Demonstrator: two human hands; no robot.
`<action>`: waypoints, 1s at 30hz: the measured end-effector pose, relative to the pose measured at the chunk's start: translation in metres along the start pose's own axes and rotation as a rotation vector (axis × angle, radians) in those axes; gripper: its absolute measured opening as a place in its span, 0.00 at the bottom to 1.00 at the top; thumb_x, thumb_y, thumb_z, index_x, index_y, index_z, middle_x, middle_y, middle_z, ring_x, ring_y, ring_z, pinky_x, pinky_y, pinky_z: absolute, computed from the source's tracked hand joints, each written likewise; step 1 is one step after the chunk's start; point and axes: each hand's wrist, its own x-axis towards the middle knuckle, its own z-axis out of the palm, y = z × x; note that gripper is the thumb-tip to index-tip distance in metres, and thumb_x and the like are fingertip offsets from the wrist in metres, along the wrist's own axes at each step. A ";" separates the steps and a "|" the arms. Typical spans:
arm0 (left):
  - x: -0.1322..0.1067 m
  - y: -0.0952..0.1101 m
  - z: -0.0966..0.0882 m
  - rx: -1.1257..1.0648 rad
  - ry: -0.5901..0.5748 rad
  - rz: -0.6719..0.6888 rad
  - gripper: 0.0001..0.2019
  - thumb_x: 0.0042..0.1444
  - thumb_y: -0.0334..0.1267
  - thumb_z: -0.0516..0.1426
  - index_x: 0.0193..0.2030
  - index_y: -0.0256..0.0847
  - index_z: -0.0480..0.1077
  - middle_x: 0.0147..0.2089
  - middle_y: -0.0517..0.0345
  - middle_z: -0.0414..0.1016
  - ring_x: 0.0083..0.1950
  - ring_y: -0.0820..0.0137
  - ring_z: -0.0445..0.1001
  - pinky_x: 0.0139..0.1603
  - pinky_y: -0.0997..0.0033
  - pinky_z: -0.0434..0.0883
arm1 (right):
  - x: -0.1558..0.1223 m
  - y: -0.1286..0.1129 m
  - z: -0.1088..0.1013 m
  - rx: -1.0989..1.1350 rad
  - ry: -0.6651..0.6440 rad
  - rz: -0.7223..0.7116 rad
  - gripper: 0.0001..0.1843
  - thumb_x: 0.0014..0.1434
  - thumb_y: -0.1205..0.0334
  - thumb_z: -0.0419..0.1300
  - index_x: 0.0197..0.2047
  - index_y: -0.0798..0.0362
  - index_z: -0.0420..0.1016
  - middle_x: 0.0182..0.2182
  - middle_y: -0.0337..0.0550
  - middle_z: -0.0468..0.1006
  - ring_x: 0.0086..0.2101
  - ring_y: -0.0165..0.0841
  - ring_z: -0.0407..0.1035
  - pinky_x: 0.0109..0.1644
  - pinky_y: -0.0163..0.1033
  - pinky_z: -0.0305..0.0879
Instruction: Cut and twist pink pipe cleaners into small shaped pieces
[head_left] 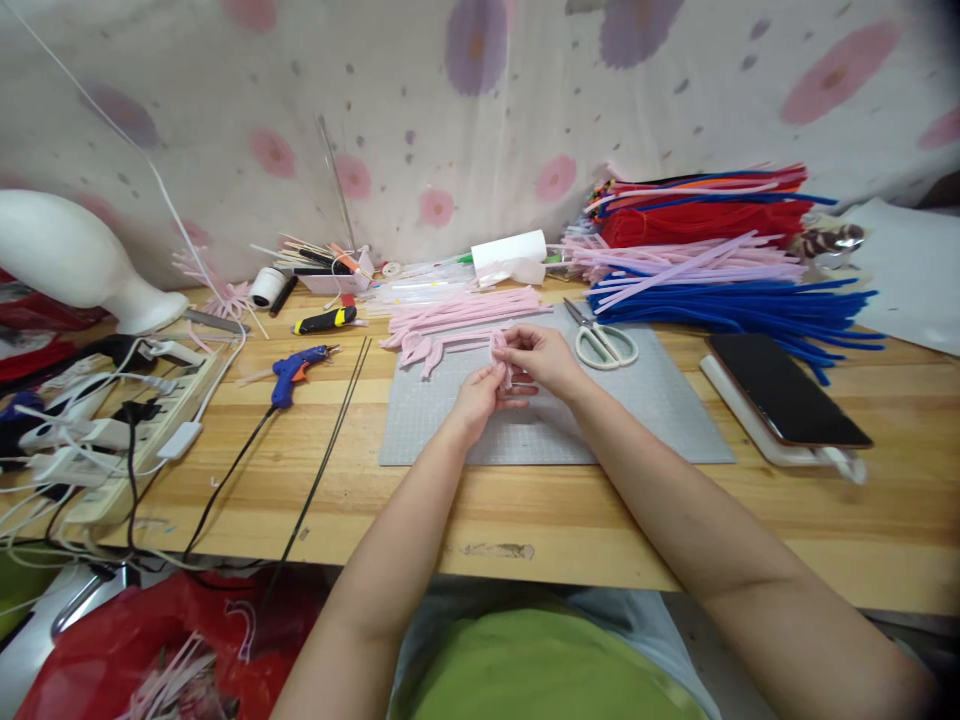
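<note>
Both my hands meet over a grey cutting mat [637, 420]. My left hand [480, 395] and my right hand [541, 358] pinch the same bent pink pipe cleaner [501, 358] between their fingertips, holding it just above the mat. Behind the hands lies a loose pile of pink pipe cleaners [465, 315], some of them folded into loops. White-handled scissors [604, 340] rest on the mat just right of my right hand.
Stacks of red, pink and blue pipe cleaners [720, 260] fill the back right. A dark phone [784, 388] lies on a white tray at right. A blue glue gun [296, 368], its cord, a power strip [127, 420] and a white mannequin head [67, 255] sit at left.
</note>
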 end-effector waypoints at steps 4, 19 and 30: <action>-0.001 0.003 -0.003 0.002 -0.091 0.002 0.17 0.57 0.42 0.45 0.41 0.35 0.70 0.40 0.48 0.76 0.36 0.66 0.75 0.34 0.65 0.71 | -0.001 -0.006 -0.004 0.043 -0.022 0.049 0.15 0.37 0.57 0.65 0.27 0.55 0.69 0.19 0.35 0.69 0.20 0.25 0.62 0.22 0.32 0.57; 0.001 -0.001 -0.013 0.078 -0.052 0.068 0.15 0.43 0.45 0.60 0.31 0.33 0.73 0.32 0.48 0.77 0.34 0.66 0.76 0.38 0.67 0.70 | -0.002 -0.005 -0.001 0.048 -0.108 0.019 0.17 0.38 0.55 0.66 0.29 0.57 0.69 0.21 0.35 0.69 0.21 0.23 0.59 0.24 0.31 0.55; 0.008 0.003 -0.013 -0.229 0.417 0.330 0.10 0.48 0.39 0.56 0.34 0.37 0.72 0.43 0.52 0.75 0.50 0.67 0.70 0.46 0.69 0.66 | -0.011 0.009 0.030 0.050 -0.007 0.179 0.13 0.40 0.55 0.62 0.26 0.54 0.67 0.21 0.35 0.67 0.21 0.24 0.59 0.22 0.30 0.54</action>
